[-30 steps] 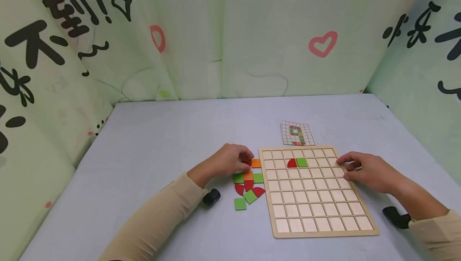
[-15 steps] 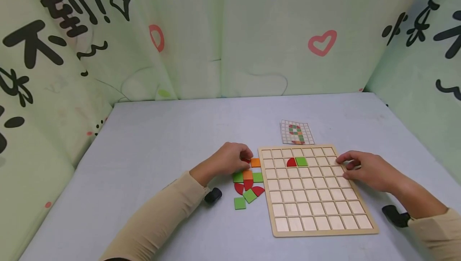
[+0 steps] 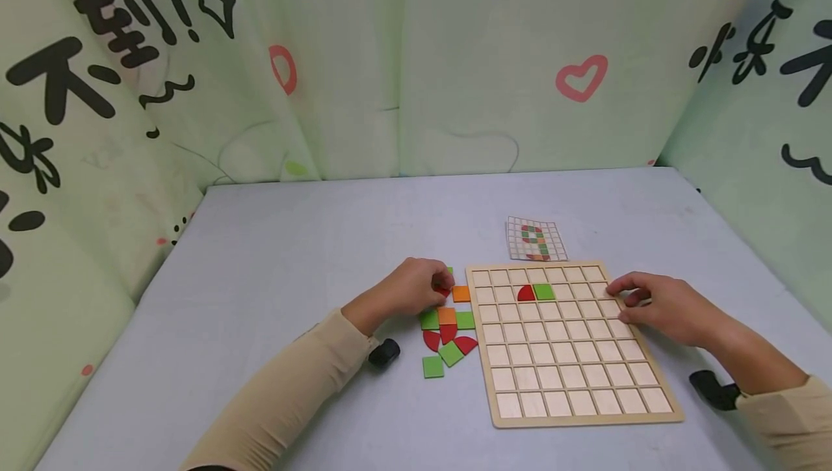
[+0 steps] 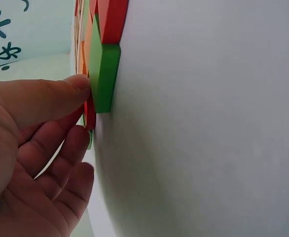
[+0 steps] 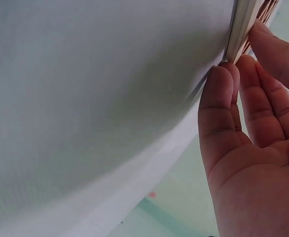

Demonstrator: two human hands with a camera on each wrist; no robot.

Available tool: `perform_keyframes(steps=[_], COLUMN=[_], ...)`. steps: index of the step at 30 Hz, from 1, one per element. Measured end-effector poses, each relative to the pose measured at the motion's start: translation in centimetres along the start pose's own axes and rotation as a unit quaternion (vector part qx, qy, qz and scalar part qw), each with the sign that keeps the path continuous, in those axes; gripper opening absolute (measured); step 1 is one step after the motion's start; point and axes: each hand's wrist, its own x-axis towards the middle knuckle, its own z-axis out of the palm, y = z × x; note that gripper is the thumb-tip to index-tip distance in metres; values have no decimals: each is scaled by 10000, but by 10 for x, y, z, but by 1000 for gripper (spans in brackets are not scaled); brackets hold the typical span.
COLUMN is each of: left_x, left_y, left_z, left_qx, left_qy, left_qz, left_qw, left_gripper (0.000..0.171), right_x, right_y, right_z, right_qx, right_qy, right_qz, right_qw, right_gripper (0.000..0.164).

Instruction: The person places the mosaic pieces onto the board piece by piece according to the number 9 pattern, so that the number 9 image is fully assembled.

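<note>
Among a cluster of flat coloured tiles, my left hand (image 3: 412,287) has its thumb and fingers about a red quarter-circle tile (image 3: 444,292), partly hidden by them. An orange square tile (image 3: 461,294) lies just right of the fingertips, against the board. The wooden grid board (image 3: 588,422) holds a red quarter-circle (image 3: 526,293) and a green square (image 3: 544,292) side by side in its second row. My right hand (image 3: 669,308) rests with thumb and fingertips against the board's right rim (image 5: 239,34); its fingers are fairly straight in the right wrist view.
Below the left hand lie several tiles, including a green square (image 3: 433,367) and a red quarter-circle (image 3: 466,345). Behind the board is a pattern card (image 3: 552,232) printed with a coloured figure on a grid. Printed curtains (image 3: 481,59) surround the white table (image 3: 312,240).
A bit of a green tile now shows beyond my left fingertips, and the red tile there has shifted slightly. My right hand and the board stay in place.
</note>
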Motion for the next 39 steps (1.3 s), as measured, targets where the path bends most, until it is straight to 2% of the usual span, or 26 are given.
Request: perform_keyframes(steps=[8,15,24,31,39], left_x=[-4,-5,-4,-3,-2], left_y=[-3,-6,-8,-11,-10], left_z=[-4,-7,-7,-9,-9], left_qx=[-167,-295,-278,-260,-364], left_qy=[-107,-21,24,3,-39], left_qz=[0,-141,-66,-128,-212], left_qw=[9998,9995,9996,9996,9991], left_gripper=[25,30,26,20,23], right_x=[0,0,-1,-1,0], right_y=[-1,-1,0,0,-3], right_z=[0,-1,0,1,-1], right_qx=[-13,-25,-20,-18,-29], right_qy=[18,34,8,20,18], right_qz=[-4,-10,22,18,26], right_qw=[10000,10000,10000,10000,10000], right_gripper=[35,36,35,35,35])
